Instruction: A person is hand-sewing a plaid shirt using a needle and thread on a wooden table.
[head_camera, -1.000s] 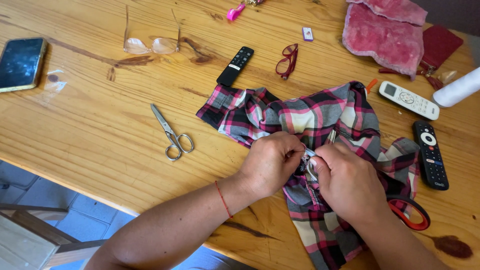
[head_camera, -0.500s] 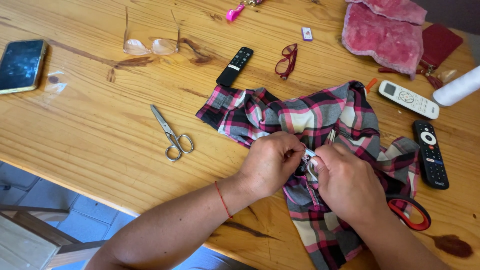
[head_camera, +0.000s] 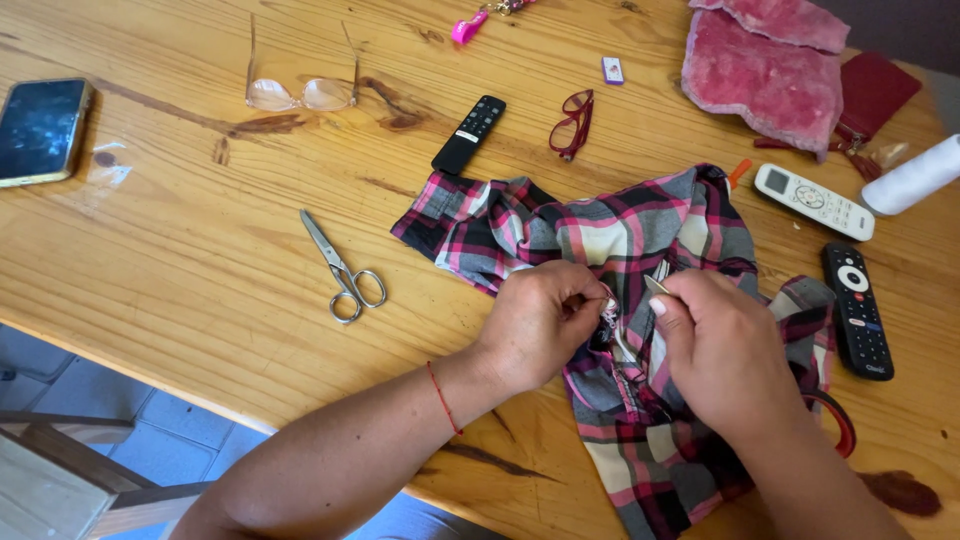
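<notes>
Left hand (head_camera: 540, 325) curls over a fold of the plaid shirt (head_camera: 620, 250), fingers pressed together and pinching cloth; what sits under the fingertips is hidden. Right hand (head_camera: 715, 350) pinches a thin shiny metal tool (head_camera: 657, 285); only its tip shows, so its kind is hard to tell. Between the hands a small pale metallic piece on the shirt is too small to make out.

Shirt lies crumpled near the worktop's (head_camera: 150, 260) near edge, towards the right end; soft woven check in pink, grey, black and white, lower part cut off by the frame. A red ring-shaped object (head_camera: 838, 420) is mostly hidden by the right forearm.

Worktop is varnished, knotty wood. Steel scissors (head_camera: 342, 270) lie left of the shirt; a slim black remote (head_camera: 468, 134) lies beyond it; a fuzzy pink cloth (head_camera: 765, 75) sits at the far right corner.
</notes>
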